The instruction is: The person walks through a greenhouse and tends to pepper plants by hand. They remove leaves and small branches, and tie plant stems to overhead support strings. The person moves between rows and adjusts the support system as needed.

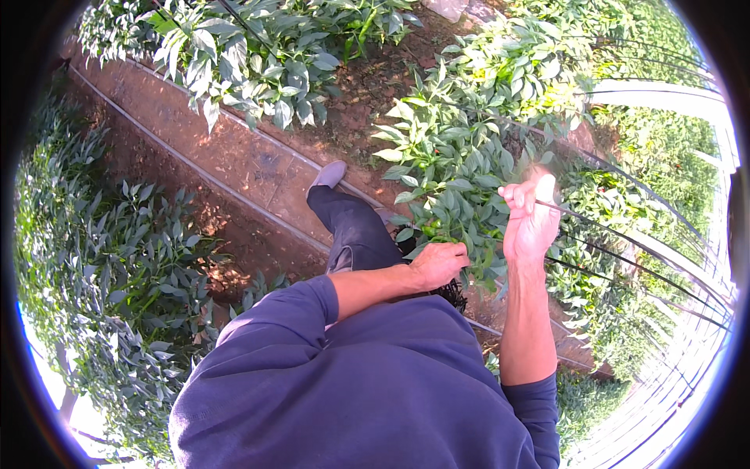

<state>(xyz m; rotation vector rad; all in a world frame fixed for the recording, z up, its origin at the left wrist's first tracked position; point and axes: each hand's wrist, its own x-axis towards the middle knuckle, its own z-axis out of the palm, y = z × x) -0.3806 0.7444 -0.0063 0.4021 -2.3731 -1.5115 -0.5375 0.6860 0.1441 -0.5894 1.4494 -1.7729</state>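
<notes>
My left hand (442,264) reaches in among the leaves of a pepper plant (469,193), its fingers curled. Whether they pinch a stem or a fruit is hidden. Close by, green peppers (433,225) show between the leaves. Raised to the right of this plant, my right hand (530,225) has its fingers bent around a dark cord (609,228), which runs off to the right edge. Bright sunlight washes out its fingertips. Below my left hand, part of a black mesh-like container (454,293) shows, mostly covered by my arm and body.
Two pale pipes (193,161) run along the bare soil path (252,158), where my shoe (329,174) rests. Dense pepper plants (135,264) line the left side. Another plant (263,64) with long green peppers (366,29) stands ahead. More dark cords (638,267) cross at right.
</notes>
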